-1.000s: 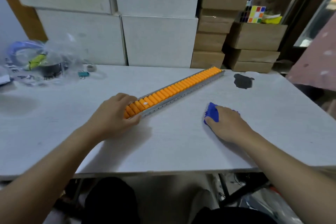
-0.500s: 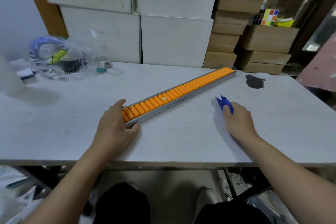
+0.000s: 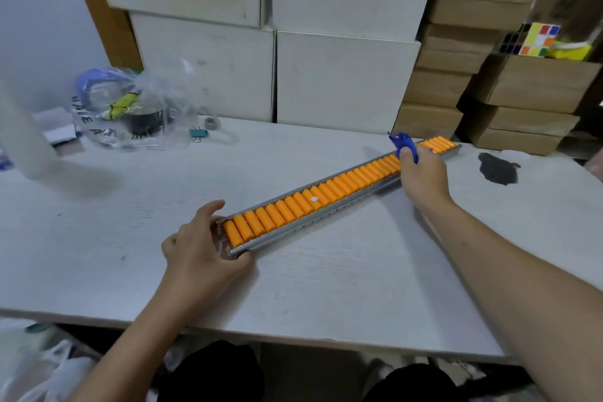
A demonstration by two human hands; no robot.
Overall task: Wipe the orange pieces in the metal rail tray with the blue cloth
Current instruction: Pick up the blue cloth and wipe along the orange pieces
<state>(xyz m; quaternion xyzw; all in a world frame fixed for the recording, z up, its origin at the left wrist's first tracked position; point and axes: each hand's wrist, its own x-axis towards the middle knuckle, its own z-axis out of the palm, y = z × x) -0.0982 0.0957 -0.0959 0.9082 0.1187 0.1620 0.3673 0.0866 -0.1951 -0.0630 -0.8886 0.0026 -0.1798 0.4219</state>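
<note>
A long metal tray (image 3: 313, 222) lies flat on the white table (image 3: 326, 287). It runs on a slant, with its near end down by the left side and its far end up toward the right, near the brown boxes (image 3: 522, 88). A row of orange pieces (image 3: 326, 189) fills the tray from end to end, each one lying across the tray, side by side like little logs. One orange piece near the middle has a small white spot on it. The left hand (image 3: 199, 251) is at the near end of the tray, with the thumb on the front side and the fingers curled round the end, so it is gripping the tray. The right hand (image 3: 424, 173) is over the tray close to its far end. Its fingers are closed tight on a blue cloth (image 3: 404, 143), and a bit of the cloth sticks up above the thumb. The cloth is at the orange pieces there, but it is hard to tell if it is touching them. On the left of the table is a clear plastic bag (image 3: 130, 108) with dark letters on it, too bent to read. A small blue clip (image 3: 198, 133) lies beside the bag. A dark stain (image 3: 497, 168) is on the table to the right of the tray. A color cube puzzle (image 3: 535, 39) sits up on the boxes.
</note>
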